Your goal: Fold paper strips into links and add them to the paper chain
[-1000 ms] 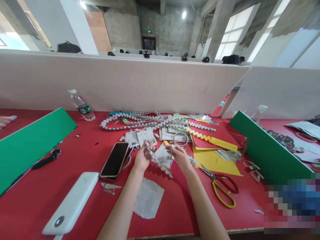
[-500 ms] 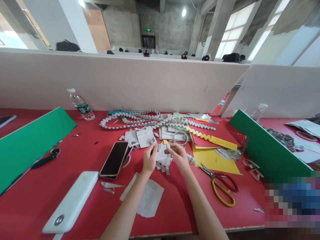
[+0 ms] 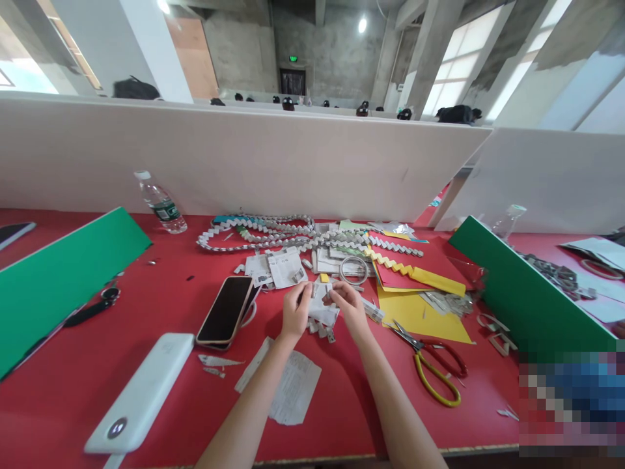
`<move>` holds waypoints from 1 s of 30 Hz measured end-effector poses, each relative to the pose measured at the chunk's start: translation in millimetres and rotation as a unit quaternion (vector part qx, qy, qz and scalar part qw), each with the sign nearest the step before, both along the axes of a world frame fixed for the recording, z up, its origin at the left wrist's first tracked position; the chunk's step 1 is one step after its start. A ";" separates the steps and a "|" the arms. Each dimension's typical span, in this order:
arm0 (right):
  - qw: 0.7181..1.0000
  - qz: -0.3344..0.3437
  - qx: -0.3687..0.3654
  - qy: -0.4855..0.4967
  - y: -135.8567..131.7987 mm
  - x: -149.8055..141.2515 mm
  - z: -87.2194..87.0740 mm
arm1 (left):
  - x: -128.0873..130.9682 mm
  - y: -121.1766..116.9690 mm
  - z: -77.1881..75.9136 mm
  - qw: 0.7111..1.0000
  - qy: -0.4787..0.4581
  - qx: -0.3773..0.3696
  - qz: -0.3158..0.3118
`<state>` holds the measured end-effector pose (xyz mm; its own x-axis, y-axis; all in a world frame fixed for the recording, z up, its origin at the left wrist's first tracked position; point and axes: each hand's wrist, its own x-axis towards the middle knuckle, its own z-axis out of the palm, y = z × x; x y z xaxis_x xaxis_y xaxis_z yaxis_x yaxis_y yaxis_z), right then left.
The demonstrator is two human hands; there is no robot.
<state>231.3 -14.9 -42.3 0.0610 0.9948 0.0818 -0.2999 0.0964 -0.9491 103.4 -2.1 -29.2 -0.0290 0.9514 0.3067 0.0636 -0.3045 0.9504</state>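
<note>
My left hand (image 3: 295, 310) and my right hand (image 3: 347, 305) are both pinched on a folded grey-white paper piece (image 3: 322, 306) held just above the red table (image 3: 97, 378). A short zigzag chain of folded paper (image 3: 322, 330) hangs from the piece under my hands. Behind them lie long folded paper chains (image 3: 258, 233), a yellow zigzag chain (image 3: 395, 265), a roll of clear tape (image 3: 353, 270) and printed paper scraps (image 3: 286, 268).
A phone (image 3: 225, 311) and a white power bank (image 3: 141, 395) lie left of my hands. Red-and-yellow scissors (image 3: 432, 368) and yellow paper (image 3: 420, 312) lie to the right. A printed sheet (image 3: 293, 384) lies under my forearms. Green dividers (image 3: 58, 280) (image 3: 517, 286), a water bottle (image 3: 160, 203) and white partitions border the desk.
My hands have drawn closer together on the paper piece. The dangling chain hangs shorter and is more bunched under my hands than a second ago.
</note>
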 end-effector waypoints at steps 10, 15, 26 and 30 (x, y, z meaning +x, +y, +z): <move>0.998 0.018 0.029 -0.050 -3.6 -3.7 1.7 | -0.6 -0.1 -1.1 1.000 0.009 -0.002 -0.010; 0.999 0.016 0.024 -0.044 -3.4 -3.1 2.3 | -0.8 0.6 -1.6 1.000 0.003 -0.005 -0.002; 0.999 0.014 0.023 -0.035 -2.8 -3.4 1.0 | -2.1 1.5 -5.7 0.999 0.038 0.018 -0.003; 0.999 0.011 0.022 -0.031 -2.6 -3.3 0.6 | -2.2 1.1 -4.7 0.998 0.049 0.025 -0.009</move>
<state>228.0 -17.6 -41.7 0.0322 0.9912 0.1287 -0.2423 0.1327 -0.9611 101.3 -1.1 -33.9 0.0208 0.9348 0.3547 0.1486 -0.3537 0.9235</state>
